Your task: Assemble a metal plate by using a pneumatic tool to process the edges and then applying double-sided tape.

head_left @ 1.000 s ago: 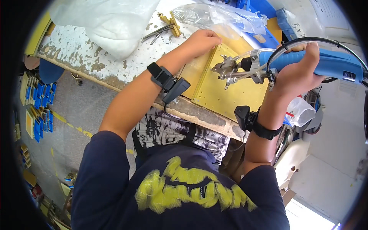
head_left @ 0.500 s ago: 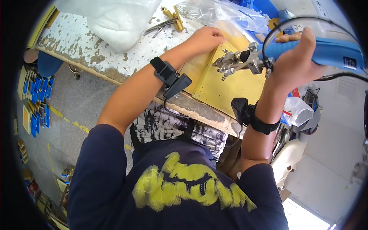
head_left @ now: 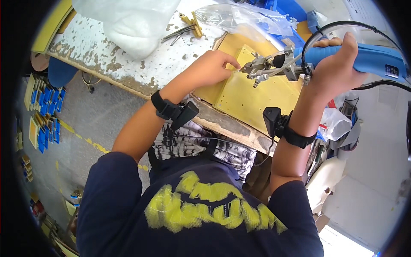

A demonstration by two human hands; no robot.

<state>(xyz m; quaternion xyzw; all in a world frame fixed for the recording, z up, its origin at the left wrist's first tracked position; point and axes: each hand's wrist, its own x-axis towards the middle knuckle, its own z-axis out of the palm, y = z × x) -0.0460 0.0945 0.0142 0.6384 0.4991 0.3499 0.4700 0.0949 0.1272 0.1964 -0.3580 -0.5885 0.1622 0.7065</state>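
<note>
A blue powered screwdriver point(head_left: 376, 60) lies nearly level in my right hand point(head_left: 336, 70), which is closed around its body. A metal clamp-like head point(head_left: 265, 68) with small jaws sits at its front and points left, above a yellow drilled plate point(head_left: 257, 98). My left hand point(head_left: 212, 68) hovers over the plate's left side. Its index finger reaches out to the tip of the metal head; whether they touch I cannot tell. The other fingers are partly bent, and nothing shows in them. The plate lies on a yellow board point(head_left: 203, 92) at the bench's near edge.
On the worn white bench point(head_left: 107, 51) are a white plastic bag point(head_left: 137, 30), a brass-coloured part with metal rods point(head_left: 192, 25) and a clear bag of screws point(head_left: 231, 17). A blue bin point(head_left: 295, 10) stands behind. A black cable point(head_left: 342, 23) loops over the screwdriver.
My left hand has drawn back toward me from the plate's far edge, and its index finger has stretched out to the tool's tip. The screwdriver has shifted slightly right.
</note>
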